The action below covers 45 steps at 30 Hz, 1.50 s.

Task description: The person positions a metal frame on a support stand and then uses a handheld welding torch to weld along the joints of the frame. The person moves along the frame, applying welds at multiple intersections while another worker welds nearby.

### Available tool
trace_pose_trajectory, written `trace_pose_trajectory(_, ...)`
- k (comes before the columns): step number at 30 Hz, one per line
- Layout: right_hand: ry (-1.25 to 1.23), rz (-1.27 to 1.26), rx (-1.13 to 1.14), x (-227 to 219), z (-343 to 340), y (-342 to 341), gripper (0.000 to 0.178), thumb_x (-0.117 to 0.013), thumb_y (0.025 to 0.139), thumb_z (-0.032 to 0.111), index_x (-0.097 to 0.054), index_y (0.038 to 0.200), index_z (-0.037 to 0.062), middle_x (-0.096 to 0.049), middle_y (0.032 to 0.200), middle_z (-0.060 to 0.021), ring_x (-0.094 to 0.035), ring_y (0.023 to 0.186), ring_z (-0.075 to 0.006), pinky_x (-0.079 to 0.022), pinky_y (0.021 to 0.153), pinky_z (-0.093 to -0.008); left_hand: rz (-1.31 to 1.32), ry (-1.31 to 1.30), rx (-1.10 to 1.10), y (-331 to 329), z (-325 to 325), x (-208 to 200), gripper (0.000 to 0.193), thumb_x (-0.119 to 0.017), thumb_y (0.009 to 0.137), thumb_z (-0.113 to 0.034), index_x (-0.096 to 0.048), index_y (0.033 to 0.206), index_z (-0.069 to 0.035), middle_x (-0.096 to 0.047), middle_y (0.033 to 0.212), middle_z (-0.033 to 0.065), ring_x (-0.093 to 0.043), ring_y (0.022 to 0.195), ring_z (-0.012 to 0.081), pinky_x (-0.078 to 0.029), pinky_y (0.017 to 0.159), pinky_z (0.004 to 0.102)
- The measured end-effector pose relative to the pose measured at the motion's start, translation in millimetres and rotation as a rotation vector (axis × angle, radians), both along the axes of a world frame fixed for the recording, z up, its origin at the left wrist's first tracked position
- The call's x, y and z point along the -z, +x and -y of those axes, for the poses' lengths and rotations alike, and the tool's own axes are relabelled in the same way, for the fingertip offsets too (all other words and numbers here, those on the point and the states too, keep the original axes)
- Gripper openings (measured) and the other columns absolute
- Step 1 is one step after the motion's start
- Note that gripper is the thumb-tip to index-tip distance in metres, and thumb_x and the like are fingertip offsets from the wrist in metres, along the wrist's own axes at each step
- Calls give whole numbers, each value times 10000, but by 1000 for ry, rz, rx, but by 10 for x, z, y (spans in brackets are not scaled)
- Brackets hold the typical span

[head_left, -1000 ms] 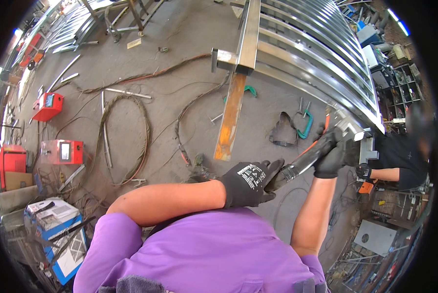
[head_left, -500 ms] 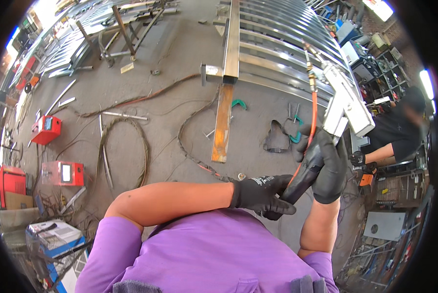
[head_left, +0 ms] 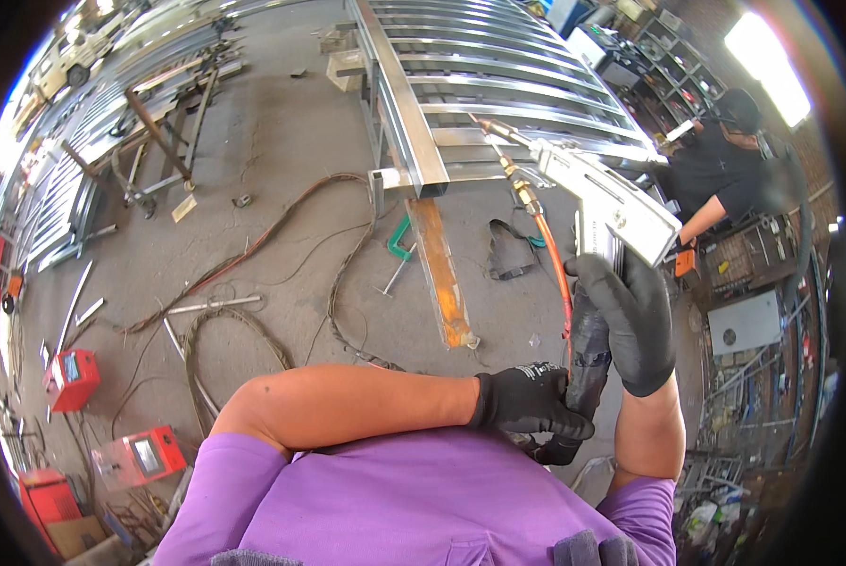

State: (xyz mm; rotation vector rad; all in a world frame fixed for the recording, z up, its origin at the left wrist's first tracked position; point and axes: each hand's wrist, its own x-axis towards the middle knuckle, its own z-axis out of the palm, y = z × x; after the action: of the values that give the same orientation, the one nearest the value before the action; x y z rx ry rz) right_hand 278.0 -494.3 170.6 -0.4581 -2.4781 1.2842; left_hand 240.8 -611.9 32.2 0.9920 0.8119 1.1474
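Note:
My right hand [head_left: 642,325], in a black glove, is closed round the grip of a silver-white welding gun [head_left: 621,203]. Its copper-coloured nozzle [head_left: 498,130] points up and left, over the near end of a slatted metal frame [head_left: 498,104]. An orange hose [head_left: 552,259] with brass fittings runs beside the gun. Below the grip hangs a thick black-wrapped cable [head_left: 588,358]. My left hand [head_left: 531,401], also in a black glove, is closed on this cable close to my body; its fingers are partly hidden.
A square tube [head_left: 395,85] edges the frame, with a rusty bar [head_left: 439,283] below it. A green clamp [head_left: 399,236], a black strap [head_left: 508,259] and long cables [head_left: 333,283] lie on the floor. Red machines [head_left: 149,457] stand left. A co-worker [head_left: 725,170] is at the right.
The view has turned, and the frame and floor things appear shifted. The gun has swung left, its nozzle now pointing more leftward over the frame. Both hands keep their holds.

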Motion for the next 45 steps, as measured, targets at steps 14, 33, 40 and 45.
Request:
trace_pose_trajectory(14,-317,-190,42,-291,-286,-1087,355,-601,1068,255,-659,1260,-38,-753,990,-106,-665,645,-144,-530,577,-285,-190,14,153,-1230,-238,-469,358,-722,1009,-360,-623,1151,-47,-713,949,85,-656,790,165,-545,730,332)
trace_pose_trajectory(33,-331,207,432,-97,329,-1790,296,-613,990,73,-648,1251,-61,-732,1004,-117,-674,686,-159,-538,621,-293,-1128,-760,271,-4514,4034,3909,671,-412,1060,-549,-605,1413,-13,-573,1454,305,-536,1369,456,-420,1154,504)
trace_pose_trajectory(40,-393,251,443,17,696,-1772,346,-595,976,56,-627,1303,-52,-727,1023,-121,-680,713,-168,-548,639,-305,-621,-1239,-298,-4987,4893,4232,514,-487,1048,-491,-691,1162,-33,-748,1019,149,-727,883,311,-539,745,446)
trace_pose_trajectory(45,-431,270,559,41,864,-1584,363,-610,998,78,-604,1340,-43,-719,1052,-131,-679,715,-170,-554,649,-315,-287,-1374,-540,-4684,4706,4202,362,-597,1006,-391,-692,1090,-52,-717,929,87,-712,773,221,-504,621,388)
